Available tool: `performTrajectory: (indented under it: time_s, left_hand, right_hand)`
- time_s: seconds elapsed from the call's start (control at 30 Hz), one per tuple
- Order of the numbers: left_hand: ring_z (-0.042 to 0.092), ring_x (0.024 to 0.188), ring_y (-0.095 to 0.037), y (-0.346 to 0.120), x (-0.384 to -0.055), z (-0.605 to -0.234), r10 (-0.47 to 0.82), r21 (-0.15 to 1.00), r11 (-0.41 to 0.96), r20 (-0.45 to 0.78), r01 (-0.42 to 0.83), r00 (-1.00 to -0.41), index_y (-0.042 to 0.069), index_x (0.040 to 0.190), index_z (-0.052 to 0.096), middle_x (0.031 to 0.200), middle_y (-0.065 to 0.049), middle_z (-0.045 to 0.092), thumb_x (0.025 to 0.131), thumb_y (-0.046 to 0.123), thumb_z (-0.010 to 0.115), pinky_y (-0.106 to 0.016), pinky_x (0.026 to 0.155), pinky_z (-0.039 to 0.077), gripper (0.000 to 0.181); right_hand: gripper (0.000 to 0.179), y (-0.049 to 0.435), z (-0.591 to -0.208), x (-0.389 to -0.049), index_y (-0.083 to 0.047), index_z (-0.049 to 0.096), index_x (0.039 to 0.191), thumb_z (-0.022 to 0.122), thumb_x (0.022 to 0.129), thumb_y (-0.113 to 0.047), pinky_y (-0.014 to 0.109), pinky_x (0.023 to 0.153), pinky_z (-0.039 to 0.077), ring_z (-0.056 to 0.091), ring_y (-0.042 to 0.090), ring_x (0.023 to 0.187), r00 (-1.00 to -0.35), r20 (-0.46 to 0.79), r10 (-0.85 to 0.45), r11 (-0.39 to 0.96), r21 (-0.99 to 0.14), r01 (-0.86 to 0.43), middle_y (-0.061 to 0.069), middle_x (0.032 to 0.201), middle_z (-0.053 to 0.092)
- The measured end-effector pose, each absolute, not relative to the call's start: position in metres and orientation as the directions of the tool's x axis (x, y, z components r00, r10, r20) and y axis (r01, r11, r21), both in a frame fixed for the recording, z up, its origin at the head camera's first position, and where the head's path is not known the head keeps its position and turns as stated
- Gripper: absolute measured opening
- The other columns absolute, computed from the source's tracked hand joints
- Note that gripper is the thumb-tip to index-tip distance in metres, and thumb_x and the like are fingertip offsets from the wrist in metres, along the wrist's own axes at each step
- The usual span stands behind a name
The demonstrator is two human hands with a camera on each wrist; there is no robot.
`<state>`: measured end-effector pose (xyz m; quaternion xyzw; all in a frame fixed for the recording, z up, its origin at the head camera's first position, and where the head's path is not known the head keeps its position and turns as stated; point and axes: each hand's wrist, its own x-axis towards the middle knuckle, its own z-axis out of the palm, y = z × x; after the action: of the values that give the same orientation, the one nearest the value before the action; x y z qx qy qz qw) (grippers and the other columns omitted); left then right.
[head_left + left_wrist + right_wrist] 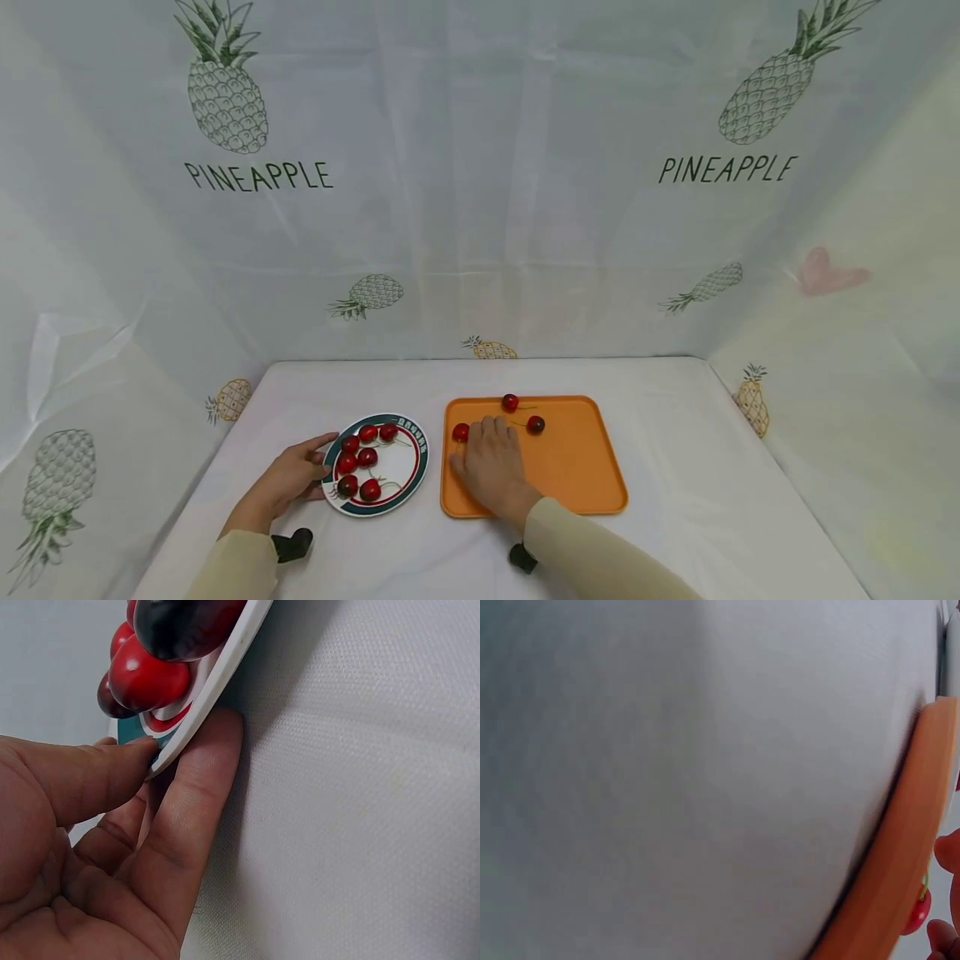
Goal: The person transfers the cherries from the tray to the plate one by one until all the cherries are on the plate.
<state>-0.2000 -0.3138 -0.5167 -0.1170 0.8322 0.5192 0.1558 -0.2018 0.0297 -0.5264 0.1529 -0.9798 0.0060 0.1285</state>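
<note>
My left hand (291, 475) pinches the left rim of a round white plate (408, 492) with a dark green border. In the left wrist view, the thumb lies on top of the rim, with fingers underneath. Several red cherries (367, 457) with stems sit on the plate, mostly on its left half. My right hand (495, 467) is over the left part of an orange tray (573, 467), thumb and fingers apart. Just left of its fingertips is a cherry (461, 432). Two more lie in the tray, one cherry (510, 403) by the far rim and another cherry (536, 425) right of the hand.
A white cloth (697, 500) covers the table. White sheeting (480, 208) printed with pineapples hangs behind and at both sides. Dark wrist-worn devices show beside both sleeves, one device (294, 546) at the left and one device (522, 557) at the right.
</note>
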Motion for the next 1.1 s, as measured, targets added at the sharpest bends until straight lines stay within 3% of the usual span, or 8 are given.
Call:
performTrajectory:
  time_s: [0.23,0.6,0.87,1.1]
  left_hand:
    - [0.062,0.09,-0.023,-0.314,-0.201,-0.515,-0.029,0.831,0.427,-0.382,-0.357,-0.924,0.009,0.162,0.041,0.124,-0.024,0.047,0.099,-0.004,0.058,-0.034,0.072,0.062,0.066]
    - [0.061,0.093,-0.024,-0.313,-0.201,-0.515,-0.038,0.824,0.437,-0.384,-0.361,-0.922,0.009,0.162,0.04,0.129,-0.026,0.047,0.099,-0.003,0.058,-0.034,0.073,0.062,0.067]
    - [0.061,0.093,-0.023,-0.312,-0.201,-0.513,-0.036,0.826,0.434,-0.385,-0.361,-0.922,0.009,0.162,0.04,0.129,-0.027,0.046,0.099,-0.003,0.058,-0.035,0.074,0.063,0.066]
    - [0.062,0.094,-0.024,-0.312,-0.201,-0.516,-0.044,0.829,0.419,-0.389,-0.37,-0.92,0.009,0.162,0.04,0.131,-0.027,0.046,0.099,-0.004,0.057,-0.034,0.074,0.063,0.066]
  right_hand:
    - [0.059,0.024,-0.532,-0.203,-0.004,0.06,0.1,0.062,0.097,-0.063,0.035,0.074,0.037,0.04,0.025,0.085,-0.927,0.247,-0.283,0.959,0.072,-0.274,0.007,0.086,0.044]
    - [0.053,0.038,-0.534,-0.206,-0.003,0.062,0.098,0.066,0.096,-0.056,0.037,0.075,0.044,0.043,0.026,0.086,-0.928,0.243,-0.284,0.959,0.064,-0.276,0.008,0.087,0.048]
    - [0.046,0.057,-0.534,-0.21,-0.008,0.054,0.087,0.068,0.097,-0.052,0.034,0.071,0.037,0.038,0.024,0.081,-0.906,0.269,-0.327,0.945,0.076,-0.319,0.005,0.081,0.042]
    - [0.04,0.07,-0.529,-0.216,-0.008,0.054,0.086,0.071,0.094,-0.043,0.033,0.07,0.033,0.037,0.023,0.08,-0.866,0.31,-0.392,0.919,0.084,-0.386,0.004,0.081,0.041]
